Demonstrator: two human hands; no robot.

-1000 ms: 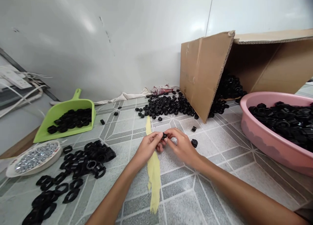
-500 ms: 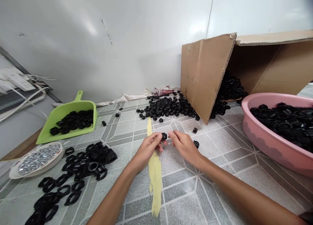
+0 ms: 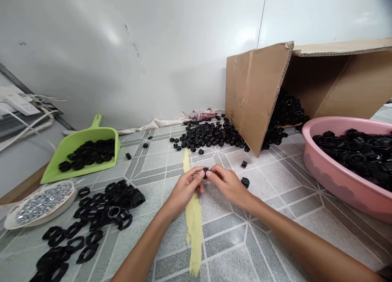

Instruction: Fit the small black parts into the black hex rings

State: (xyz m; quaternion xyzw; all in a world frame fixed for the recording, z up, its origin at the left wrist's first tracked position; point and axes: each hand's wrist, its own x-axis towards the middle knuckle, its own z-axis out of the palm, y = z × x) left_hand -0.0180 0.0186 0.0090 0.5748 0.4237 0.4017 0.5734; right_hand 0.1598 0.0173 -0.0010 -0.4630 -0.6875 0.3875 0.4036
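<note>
A small black part is pinched between the fingertips of my left hand, above the yellow strip on the tiled floor. My right hand meets it from the right, its thumb and forefinger closed on the same part. The fingers cover most of it. Two loose black pieces lie just right of my right hand, one round and one smaller. Beyond both hands spreads a pile of small black parts.
Black rings and a dish of shiny metal pieces lie at left, with a green dustpan holding black parts behind. A cardboard box and a pink basin, both with black parts, stand at right.
My right hand has moved left and closed onto the black part that my left hand holds. The view has shifted slightly.
</note>
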